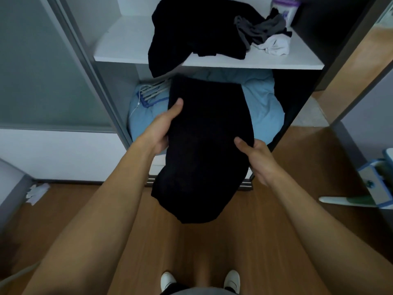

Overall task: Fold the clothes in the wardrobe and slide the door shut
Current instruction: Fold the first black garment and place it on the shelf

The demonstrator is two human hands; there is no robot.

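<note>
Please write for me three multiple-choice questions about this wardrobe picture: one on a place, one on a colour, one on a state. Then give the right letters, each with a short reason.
1. Where is the light blue bedding?
A. on the floor
B. in the compartment under the white shelf
C. on a chair

2. What colour is the held garment, gripped by the left hand and the right hand?
A. white
B. black
C. red

3. How does the big garment on the shelf lie?
A. neatly folded
B. on a hanger
C. unfolded, hanging over the front edge

Answers:
1 B, since the bedding shows beneath the shelf board.
2 B, since the cloth under both thumbs is black.
3 C, since its lower part drops past the shelf's edge.
</note>
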